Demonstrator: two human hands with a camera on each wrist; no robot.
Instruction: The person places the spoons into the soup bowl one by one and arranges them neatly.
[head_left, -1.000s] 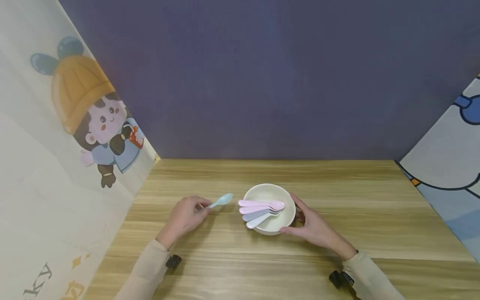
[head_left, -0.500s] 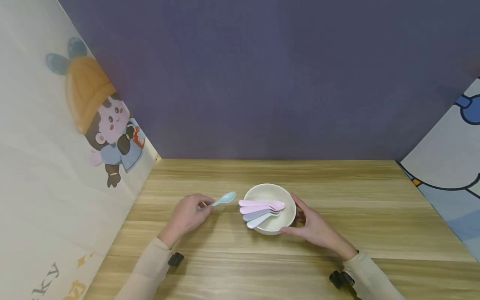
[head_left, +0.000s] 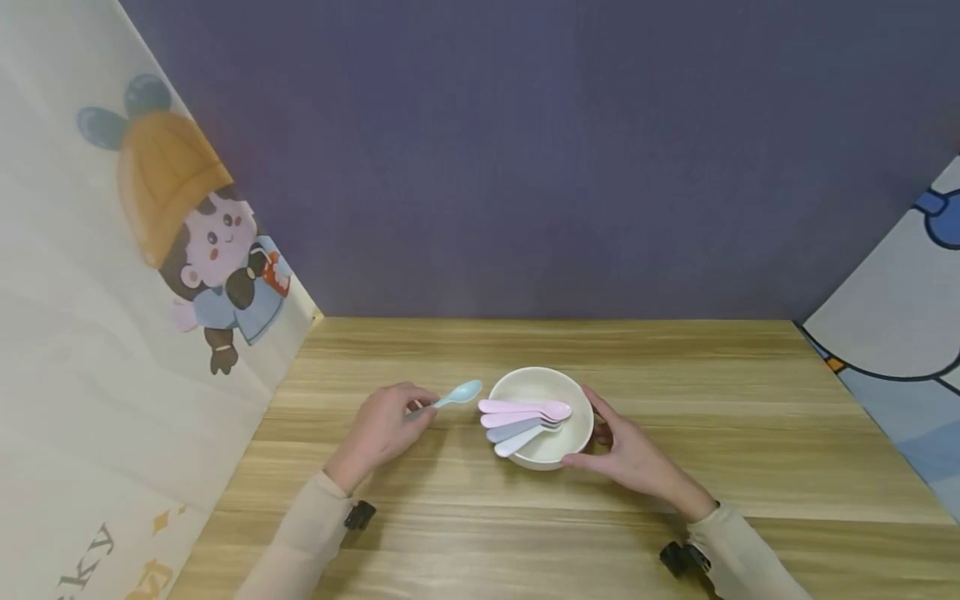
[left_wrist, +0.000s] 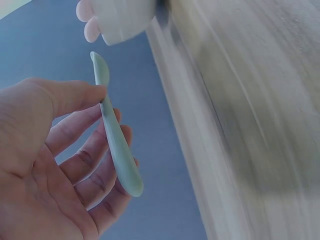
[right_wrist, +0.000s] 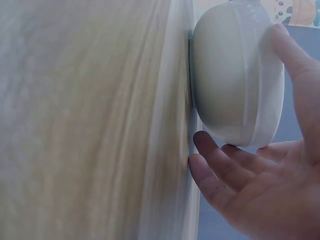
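Observation:
My left hand pinches a light-blue spoon between thumb and fingers, its bowl end pointing right. The left wrist view shows the spoon's handle lying along the fingers, with the thumb pressed near its neck. Just right of the spoon tip stands a cream bowl. Across its left rim lie several spoons: pink ones, a grey-purple one and a white one, handles jutting out leftward. My right hand holds the bowl's right side, thumb at the front of the rim, fingers curved along the wall.
The wood-grain table runs back to a dark blue panel. A cartoon-printed white panel borders the left side, and another printed panel the right. Small black devices sit at both wrists.
My left hand has moved slightly to the right, bringing the light-blue spoon closer to the bowl. The right hand and the bowl stay almost where they were.

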